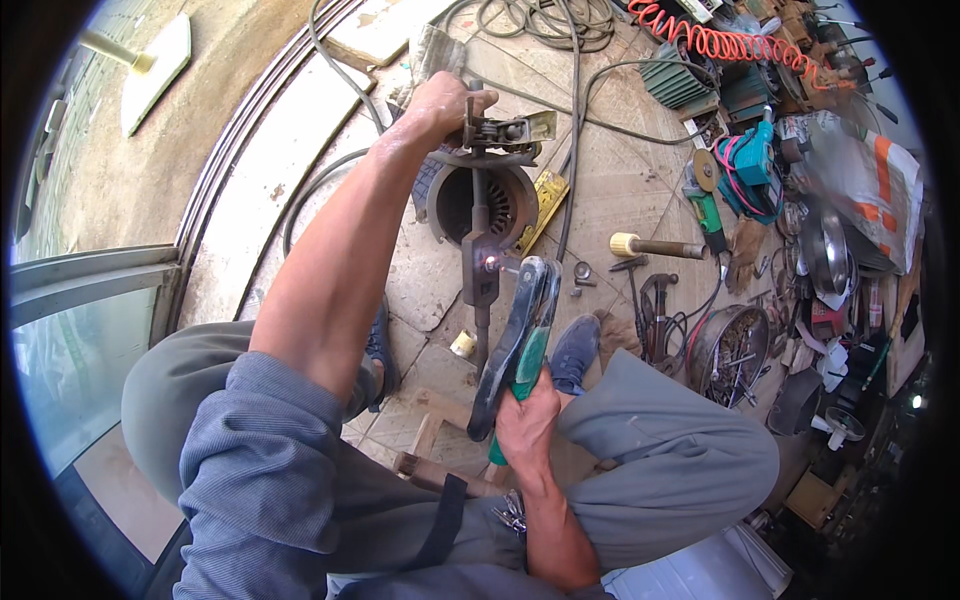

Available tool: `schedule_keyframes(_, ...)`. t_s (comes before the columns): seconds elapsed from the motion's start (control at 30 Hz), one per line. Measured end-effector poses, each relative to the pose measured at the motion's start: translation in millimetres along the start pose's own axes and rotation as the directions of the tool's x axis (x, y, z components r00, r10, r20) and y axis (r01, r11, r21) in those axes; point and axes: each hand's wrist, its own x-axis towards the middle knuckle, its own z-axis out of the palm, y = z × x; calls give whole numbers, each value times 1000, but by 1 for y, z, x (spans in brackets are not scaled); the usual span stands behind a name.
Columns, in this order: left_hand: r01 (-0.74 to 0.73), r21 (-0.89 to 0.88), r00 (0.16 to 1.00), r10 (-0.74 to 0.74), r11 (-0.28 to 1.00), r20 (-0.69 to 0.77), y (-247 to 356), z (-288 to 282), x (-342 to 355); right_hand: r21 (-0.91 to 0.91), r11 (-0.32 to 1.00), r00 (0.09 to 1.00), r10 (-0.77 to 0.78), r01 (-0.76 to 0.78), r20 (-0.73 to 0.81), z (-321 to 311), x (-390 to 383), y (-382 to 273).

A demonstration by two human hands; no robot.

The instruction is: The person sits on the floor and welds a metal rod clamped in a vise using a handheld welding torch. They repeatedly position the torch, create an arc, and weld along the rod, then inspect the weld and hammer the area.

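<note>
My left hand [440, 104] reaches forward and is closed around the upper end of a dark metal bar with a thick block at its middle, like a tap wrench [481, 278]. A clamp with a brass-coloured plate [538, 127] sits beside that hand. Behind the bar lies a hollow grey metal cylinder [440, 212] with slots inside. My right hand [528, 418] is wrapped around a green and black tool, apparently a welding electrode holder [533, 355]. Its upper end is near the block, where a small bright glow [490, 261] shows. What exactly touches there is too small to tell.
Right of the cylinder are a yellow metal piece [548, 200], a rod with a pale knob [660, 246], hammers [657, 300] and an angle grinder [707, 205]. A round pan of metal bits [728, 350] stands farther right. Cables [575, 120] cross the tiles. A glass door [90, 350] is at left.
</note>
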Motion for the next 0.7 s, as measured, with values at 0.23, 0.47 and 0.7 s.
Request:
schedule_keyframes(0.23,129,121,992,-129,984,-8,1,5,7,-131,991,998,-28,21,-53,-3,0,-11)
schedule_keyframes(0.47,-187,669,982,131,720,134,-24,12,28,-162,987,998,-8,-1,-57,-3,5,-16)
schedule_keyframes(0.7,-94,660,985,166,745,-48,-65,27,52,-136,984,994,112,-113,-20,1,9,-19)
